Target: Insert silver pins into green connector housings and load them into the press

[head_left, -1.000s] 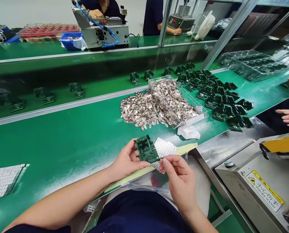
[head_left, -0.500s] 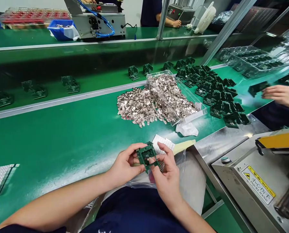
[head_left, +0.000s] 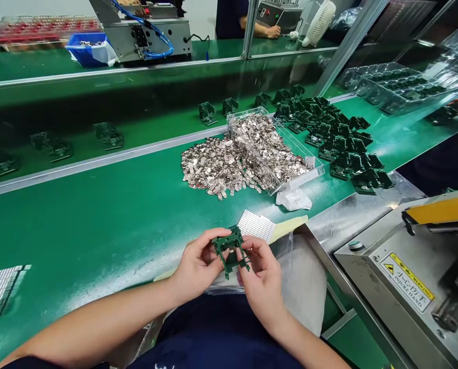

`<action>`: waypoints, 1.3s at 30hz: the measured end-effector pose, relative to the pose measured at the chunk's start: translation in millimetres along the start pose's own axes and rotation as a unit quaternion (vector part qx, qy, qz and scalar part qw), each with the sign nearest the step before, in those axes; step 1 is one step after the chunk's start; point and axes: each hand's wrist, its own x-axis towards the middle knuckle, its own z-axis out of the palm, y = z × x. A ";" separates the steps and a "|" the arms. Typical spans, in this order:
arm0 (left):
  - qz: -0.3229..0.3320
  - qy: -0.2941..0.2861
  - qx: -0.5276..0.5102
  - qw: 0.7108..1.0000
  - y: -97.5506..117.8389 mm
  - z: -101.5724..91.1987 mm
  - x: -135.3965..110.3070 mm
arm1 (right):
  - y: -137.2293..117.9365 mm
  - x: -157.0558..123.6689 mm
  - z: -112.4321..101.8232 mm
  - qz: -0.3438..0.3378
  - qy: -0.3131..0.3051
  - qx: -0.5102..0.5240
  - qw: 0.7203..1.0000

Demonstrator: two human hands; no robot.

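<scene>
One readable sign is seen, at the lower right of the frame: a yellow and white warning sticker stuck on the slanted top of the grey metal machine housing. A black triangle with a warning mark is printed at its left end. Chinese characters are printed on the yellow band, and the English words "INJURE HAND" are printed beneath them on the white band.
</scene>
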 end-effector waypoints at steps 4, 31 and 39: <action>-0.018 0.016 0.025 0.999 4.6 3.4 -2.4 | -1.8 -1.8 1.0 0.038 -0.006 0.047 0.998; 0.050 -0.059 0.042 0.996 -22.5 61.7 71.9 | 67.0 -28.0 -65.5 0.085 0.038 0.014 0.996; 0.011 -0.061 -0.003 0.998 -30.4 63.0 77.8 | 81.8 -8.5 -43.7 -0.021 -0.003 -0.039 0.999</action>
